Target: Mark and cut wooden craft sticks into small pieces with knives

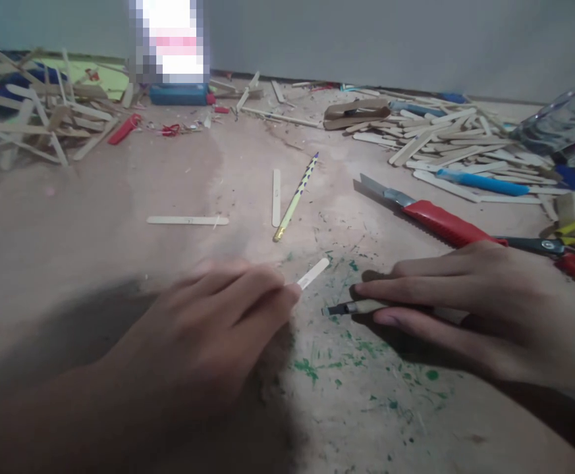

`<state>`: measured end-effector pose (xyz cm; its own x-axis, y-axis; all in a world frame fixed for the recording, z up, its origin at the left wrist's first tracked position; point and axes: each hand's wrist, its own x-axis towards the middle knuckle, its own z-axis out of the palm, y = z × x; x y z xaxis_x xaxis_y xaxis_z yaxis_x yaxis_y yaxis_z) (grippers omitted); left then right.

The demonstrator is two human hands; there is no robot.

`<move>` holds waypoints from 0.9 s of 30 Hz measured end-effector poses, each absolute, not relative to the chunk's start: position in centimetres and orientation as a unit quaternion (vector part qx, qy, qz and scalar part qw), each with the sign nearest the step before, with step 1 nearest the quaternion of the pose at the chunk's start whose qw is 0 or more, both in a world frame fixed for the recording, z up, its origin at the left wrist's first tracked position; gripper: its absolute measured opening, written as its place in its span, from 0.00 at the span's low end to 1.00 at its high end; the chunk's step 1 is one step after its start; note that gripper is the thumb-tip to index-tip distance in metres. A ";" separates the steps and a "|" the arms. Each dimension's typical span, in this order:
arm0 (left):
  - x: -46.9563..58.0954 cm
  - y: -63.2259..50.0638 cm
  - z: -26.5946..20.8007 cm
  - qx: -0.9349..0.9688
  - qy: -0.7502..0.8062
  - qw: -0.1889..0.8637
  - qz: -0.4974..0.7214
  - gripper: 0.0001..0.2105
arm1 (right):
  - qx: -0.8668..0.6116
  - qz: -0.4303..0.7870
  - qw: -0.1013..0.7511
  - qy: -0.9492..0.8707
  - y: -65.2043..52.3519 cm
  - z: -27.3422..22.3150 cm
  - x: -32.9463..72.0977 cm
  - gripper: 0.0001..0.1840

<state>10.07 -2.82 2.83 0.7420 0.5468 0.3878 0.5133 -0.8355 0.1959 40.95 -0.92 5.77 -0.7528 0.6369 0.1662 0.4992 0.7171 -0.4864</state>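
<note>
My left hand (pixel 218 316) pinches a wooden craft stick (pixel 315 272) between thumb and fingers, and the stick's free end points up and to the right. Low over the table, my right hand (pixel 469 303) grips a small chisel-like tool (pixel 361 307) with a pale handle and a dark flat tip. That tip points left and is apart from the stick. Beyond the hands lie a second craft stick (pixel 276 197), placed lengthwise away from me, and a third craft stick (pixel 188 221), lying crosswise. A yellow pencil with dark spots (pixel 297 197) rests beside the second stick.
A red-handled utility knife (pixel 445 220) with its blade out lies above my right hand, near scissors (pixel 548 246). Piles of craft sticks (pixel 455 145) and wood strips (pixel 45 118) stand at the back. Green paint marks (pixel 307 368) dot the table. A blue box (pixel 178 94) is behind.
</note>
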 end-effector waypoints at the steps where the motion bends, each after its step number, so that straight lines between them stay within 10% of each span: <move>1: 10.0 -2.7 2.8 0.935 0.275 0.034 0.220 0.12 | -0.312 0.219 0.156 -0.911 -0.9 5.9 40.9 0.12; 27: 9.8 -3.7 3.5 0.938 0.291 0.036 0.186 0.22 | -0.314 0.244 0.124 -0.909 -2.4 6.1 41.1 0.18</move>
<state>9.81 -3.67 3.48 0.7615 0.5592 0.3277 0.5326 -0.8280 0.1751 41.07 -2.41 6.12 -0.7719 0.6318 0.0712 0.5109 0.6830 -0.5220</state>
